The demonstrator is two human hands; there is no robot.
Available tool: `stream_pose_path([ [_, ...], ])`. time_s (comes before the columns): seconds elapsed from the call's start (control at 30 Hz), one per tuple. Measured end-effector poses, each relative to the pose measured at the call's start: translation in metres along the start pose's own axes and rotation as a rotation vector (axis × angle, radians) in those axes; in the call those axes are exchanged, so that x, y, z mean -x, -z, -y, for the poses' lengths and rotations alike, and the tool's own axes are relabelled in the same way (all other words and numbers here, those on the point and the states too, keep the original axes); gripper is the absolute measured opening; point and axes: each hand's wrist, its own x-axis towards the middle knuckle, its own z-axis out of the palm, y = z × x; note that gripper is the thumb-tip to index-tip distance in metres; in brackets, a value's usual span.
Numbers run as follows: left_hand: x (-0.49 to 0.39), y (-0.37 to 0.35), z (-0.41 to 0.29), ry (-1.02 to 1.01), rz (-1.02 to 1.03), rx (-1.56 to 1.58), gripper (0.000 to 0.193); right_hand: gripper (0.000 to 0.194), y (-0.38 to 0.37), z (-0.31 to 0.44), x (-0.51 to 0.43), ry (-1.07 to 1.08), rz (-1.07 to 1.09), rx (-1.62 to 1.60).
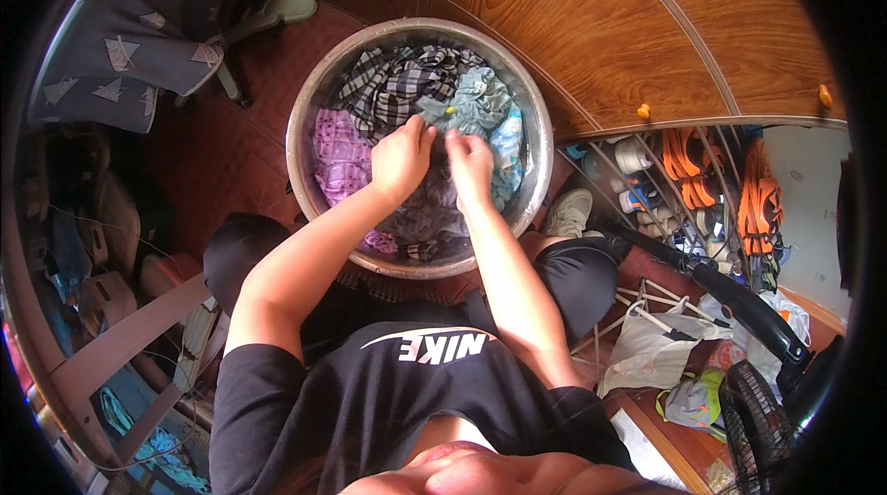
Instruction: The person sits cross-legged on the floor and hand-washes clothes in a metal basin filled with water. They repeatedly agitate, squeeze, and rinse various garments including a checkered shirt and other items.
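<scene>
A wide metal basin (303, 183) holds wet clothes in front of me. My left hand (403, 159) and my right hand (471, 163) are close together over its middle, fingers curled on the near edge of a grey-green garment (485, 98). The pinched cloth is partly hidden by my fingers, and a small yellow spot shows on it. Behind lies a black-and-white checked cloth (409, 82). A pink-purple patterned cloth (339, 155) rests along the left wall, a blue-and-white cloth (509, 145) along the right. Dark, sheer-looking fabric (423, 214) sits below my hands.
A wooden cabinet (554, 16) stands close behind the basin. To the right are a rack of shoes (644, 190), a black pole (734, 301), a fan (755, 426) and bags (644, 349). A cloth-draped chair (118, 51) and a pale frame (132, 349) are left.
</scene>
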Motion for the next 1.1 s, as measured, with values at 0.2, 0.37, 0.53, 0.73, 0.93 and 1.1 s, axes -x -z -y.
stream_pose_path([
  [0.2, -0.003, 0.024, -0.027, -0.297, 0.164, 0.138, 0.026, 0.033, -0.003, 0.009, 0.009, -0.647, 0.453, -1.166],
  [0.37, -0.004, 0.025, -0.027, 0.006, 0.068, 0.069, 0.020, 0.035, -0.009, 0.012, 0.020, -0.549, 0.402, -0.937],
  [0.53, -0.001, 0.021, -0.022, -0.201, 0.107, 0.066, 0.025, 0.028, -0.001, 0.024, 0.012, -0.615, 0.212, -0.856],
  [0.73, -0.024, 0.022, 0.012, 0.158, 0.586, 0.527, 0.045, 0.014, 0.019, 0.043, -0.004, -0.046, 0.239, -0.496],
  [0.93, -0.035, 0.033, 0.032, 0.143, 0.497, 0.460, 0.028, 0.040, 0.042, 0.050, -0.009, 0.066, 0.304, 0.433],
  [1.1, -0.011, 0.017, 0.028, -0.102, 0.288, -0.239, 0.027, 0.032, 0.020, 0.036, 0.005, 0.231, 0.183, 0.859],
])
